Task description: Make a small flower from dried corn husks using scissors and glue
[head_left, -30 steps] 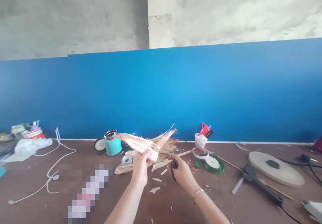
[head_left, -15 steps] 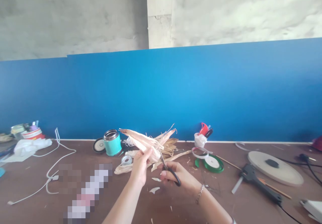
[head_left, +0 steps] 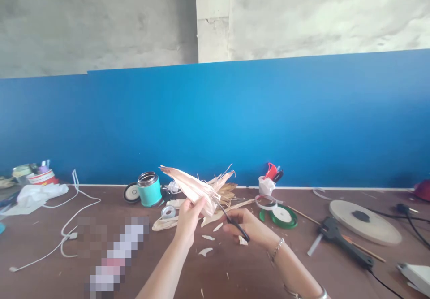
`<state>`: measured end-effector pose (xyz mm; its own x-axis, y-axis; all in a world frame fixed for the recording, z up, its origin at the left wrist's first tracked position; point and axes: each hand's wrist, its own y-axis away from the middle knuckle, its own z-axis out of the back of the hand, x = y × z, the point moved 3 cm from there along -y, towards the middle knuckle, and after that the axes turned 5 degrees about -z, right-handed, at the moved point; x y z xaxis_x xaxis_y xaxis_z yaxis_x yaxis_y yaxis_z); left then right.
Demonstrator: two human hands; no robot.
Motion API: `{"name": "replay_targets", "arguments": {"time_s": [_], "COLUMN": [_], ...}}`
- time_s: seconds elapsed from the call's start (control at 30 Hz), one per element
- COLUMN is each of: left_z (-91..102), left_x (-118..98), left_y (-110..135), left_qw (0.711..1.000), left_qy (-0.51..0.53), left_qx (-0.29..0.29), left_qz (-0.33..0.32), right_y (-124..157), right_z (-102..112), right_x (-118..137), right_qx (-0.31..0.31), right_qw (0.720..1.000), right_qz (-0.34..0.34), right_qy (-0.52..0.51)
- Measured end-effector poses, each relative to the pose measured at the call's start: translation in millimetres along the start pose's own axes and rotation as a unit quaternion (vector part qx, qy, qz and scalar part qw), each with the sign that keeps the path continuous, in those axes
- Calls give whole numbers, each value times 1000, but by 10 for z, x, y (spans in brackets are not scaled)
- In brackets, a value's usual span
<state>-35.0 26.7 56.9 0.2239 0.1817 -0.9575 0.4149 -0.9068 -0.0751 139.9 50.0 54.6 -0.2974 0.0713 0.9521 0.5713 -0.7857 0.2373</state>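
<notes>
My left hand (head_left: pixel 188 218) pinches a pale dried corn husk (head_left: pixel 188 184) that points up and to the left, above the table. My right hand (head_left: pixel 247 227) is closed round the dark handle of a pair of scissors (head_left: pixel 239 228). The blades reach up-left to the husk's right edge; whether they touch it I cannot tell. Behind the held piece lies a pile of dried husks (head_left: pixel 228 191). Small cut scraps (head_left: pixel 205 251) lie on the brown table below my hands.
Left of the husks stand a turquoise thermos jar (head_left: pixel 149 191) and a clear tape roll (head_left: pixel 168 212). To the right are a green ribbon spool (head_left: pixel 285 217), a white cup of pens (head_left: pixel 266 185), a black glue gun (head_left: pixel 346 243) and a round disc (head_left: pixel 366 227). A white cable (head_left: pixel 67 227) lies left.
My right hand has shifted right with the scissors, drawing the blades back toward the husk's edge. A fresh scrap shows below the husk. My left hand keeps its grip.
</notes>
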Motion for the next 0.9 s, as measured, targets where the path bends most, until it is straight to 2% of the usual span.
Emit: {"name": "replay_targets", "arguments": {"time_s": [0.2, 0.3, 0.57, 0.9], "left_z": [24, 9, 22, 5], "left_x": [3, -32, 23, 42], "left_y": [-6, 16, -7, 23], "left_qw": [999, 999, 1000, 1000], "left_qy": [28, 24, -21, -16], "left_qx": [-29, -23, -8, -14], "left_qz": [8, -3, -8, -1], "right_y": [-23, -15, -73, -77], "right_z": [-70, -113, -174, -194], "right_x": [-44, -24, -65, -44], "right_qx": [51, 63, 32, 15], "right_qw": [997, 997, 999, 1000], "right_qz": [2, 8, 15, 15], "right_qy": [-54, -50, -31, -21]}}
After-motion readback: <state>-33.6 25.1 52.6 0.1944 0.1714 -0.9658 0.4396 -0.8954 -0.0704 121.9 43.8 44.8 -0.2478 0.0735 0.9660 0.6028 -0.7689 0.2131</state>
